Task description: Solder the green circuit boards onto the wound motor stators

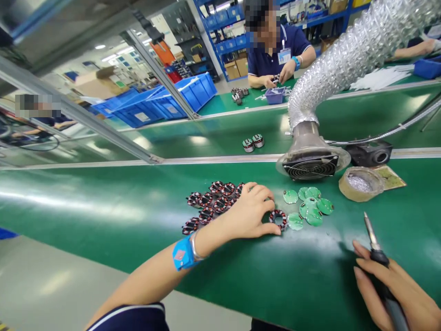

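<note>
Nearest the camera, at the lower right, the right hand (396,294) is closed around the dark handle of a soldering iron (377,250), its thin metal tip pointing up and away over the green worktop (103,207). The iron's tip hangs clear of everything, near the green discs but not touching them.

Further in, the left hand (250,214) reaches across from the lower left, a blue wrist strap (182,253) on its wrist. Its fingers are loosely spread and curled down, with the thumb and fingertips touching a small wound coil ring (278,219) that lies flat on the worktop. The ring is under the fingertips rather than lifted.

Just left of that hand lies a cluster of similar coil rings (210,204), partly covered by the palm. Just right of the touched ring sits a loose pile of round green circuit boards (310,207), one of them touching the ring's edge.

Beyond these stand a roll of tape (360,184) and a fume extractor hood (310,158) on a silver flexible duct (351,50). Two more coils (253,142) rest on the conveyor belt behind. Farthest off, another person (279,50) sits working at the opposite bench.
</note>
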Demonstrator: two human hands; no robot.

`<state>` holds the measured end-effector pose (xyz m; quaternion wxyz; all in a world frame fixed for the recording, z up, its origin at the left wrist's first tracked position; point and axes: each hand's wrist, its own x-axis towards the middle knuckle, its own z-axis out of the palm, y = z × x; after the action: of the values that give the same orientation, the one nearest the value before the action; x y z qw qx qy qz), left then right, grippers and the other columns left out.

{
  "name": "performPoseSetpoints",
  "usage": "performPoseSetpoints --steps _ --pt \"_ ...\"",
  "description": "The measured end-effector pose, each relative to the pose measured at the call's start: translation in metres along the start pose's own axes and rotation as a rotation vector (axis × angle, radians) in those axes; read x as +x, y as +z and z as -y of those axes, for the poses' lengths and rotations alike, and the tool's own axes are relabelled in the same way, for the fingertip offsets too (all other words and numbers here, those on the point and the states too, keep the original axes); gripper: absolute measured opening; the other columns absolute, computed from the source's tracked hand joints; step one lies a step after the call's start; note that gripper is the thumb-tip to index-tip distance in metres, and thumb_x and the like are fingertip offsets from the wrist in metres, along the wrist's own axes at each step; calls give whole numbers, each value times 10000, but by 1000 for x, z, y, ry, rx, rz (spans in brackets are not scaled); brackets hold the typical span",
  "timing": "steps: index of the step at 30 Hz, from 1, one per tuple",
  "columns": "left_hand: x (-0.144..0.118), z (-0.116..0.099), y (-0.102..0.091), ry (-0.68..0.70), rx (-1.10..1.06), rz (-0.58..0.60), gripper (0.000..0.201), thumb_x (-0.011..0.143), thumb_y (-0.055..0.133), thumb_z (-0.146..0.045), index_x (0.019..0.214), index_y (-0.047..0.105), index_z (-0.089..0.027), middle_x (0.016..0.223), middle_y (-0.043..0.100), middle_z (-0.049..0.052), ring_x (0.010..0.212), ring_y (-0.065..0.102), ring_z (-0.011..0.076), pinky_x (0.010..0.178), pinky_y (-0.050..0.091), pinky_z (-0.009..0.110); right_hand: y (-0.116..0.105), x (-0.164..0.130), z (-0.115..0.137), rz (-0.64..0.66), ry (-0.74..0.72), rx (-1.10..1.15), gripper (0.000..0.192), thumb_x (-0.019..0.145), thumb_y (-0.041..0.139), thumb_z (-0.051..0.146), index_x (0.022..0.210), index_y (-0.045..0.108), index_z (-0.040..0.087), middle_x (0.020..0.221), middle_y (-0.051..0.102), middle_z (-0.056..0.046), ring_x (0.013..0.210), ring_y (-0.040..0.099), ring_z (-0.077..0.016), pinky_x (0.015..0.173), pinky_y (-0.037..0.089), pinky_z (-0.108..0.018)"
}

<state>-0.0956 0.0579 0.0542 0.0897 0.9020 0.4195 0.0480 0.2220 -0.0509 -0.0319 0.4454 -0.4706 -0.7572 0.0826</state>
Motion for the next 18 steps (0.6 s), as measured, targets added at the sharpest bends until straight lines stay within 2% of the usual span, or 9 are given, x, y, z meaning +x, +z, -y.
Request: performPoseSetpoints --steps 3,6,8,10,12,13,14,16,18 --pt "-8 -33 14 24 16 -60 595 778 516 -732 822 654 -154 985 639 110 983 554 287 924 331 487 4 8 19 95 -32 -64 294 823 656 154 1107 608 208 1177 683 -86 962 707 -228 854 578 -330" --pt "-15 -63 26 -9 5 -37 499 898 455 -600 830 635 -139 925 636 112 859 573 252 796 410 417 13 18 32 209 -62 -18 247 855 596 160 1098 566 196 1145 696 -101 958 708 -207 826 591 -317" --pt "-18 -78 29 -50 -30 -16 397 924 474 -496 833 621 -138 882 633 104 794 576 234 732 429 382 18 24 36 253 -56 -16 282 848 602 212 1123 542 192 1104 709 -104 949 708 -216 818 598 -338" --pt "-18 -85 30 -56 -165 31 325 905 524 -434 745 591 -158 761 620 58 692 567 192 654 429 329 21 29 36 268 -58 -32 344 834 624 271 1154 526 189 1086 712 -111 940 707 -233 820 598 -371" --pt "-17 -87 31 -42 -380 82 339 888 551 -397 632 525 -175 609 563 0 562 519 133 560 402 270 18 34 33 289 -61 -37 369 827 629 285 1165 515 187 1109 702 -122 945 701 -241 821 596 -388" --pt "-15 -86 31 -50 -464 65 328 880 557 -370 618 507 -178 579 543 -14 534 503 118 536 395 254 15 36 31 305 -66 -37 356 829 619 266 1160 512 189 1137 690 -127 961 694 -242 828 592 -392" --pt "-14 -84 31 -66 -514 18 273 863 568 -339 648 522 -178 607 562 -10 559 520 121 541 409 248 12 38 30 316 -71 -44 338 831 605 239 1152 510 190 1170 675 -131 982 685 -244 843 586 -400" --pt "-11 -81 33 -92 -539 -101 100 817 583 -260 852 594 -167 832 643 45 735 595 164 637 475 273 5 39 29 302 -70 -76 329 827 583 204 1147 507 182 1204 654 -140 1008 669 -252 869 571 -419" --pt "-9 -81 37 -73 -572 -114 298 800 554 -197 1095 575 -159 1047 630 94 875 614 194 741 513 315 3 35 32 232 -25 -138 358 826 597 245 1162 506 163 1131 673 -143 945 681 -257 831 582 -417"
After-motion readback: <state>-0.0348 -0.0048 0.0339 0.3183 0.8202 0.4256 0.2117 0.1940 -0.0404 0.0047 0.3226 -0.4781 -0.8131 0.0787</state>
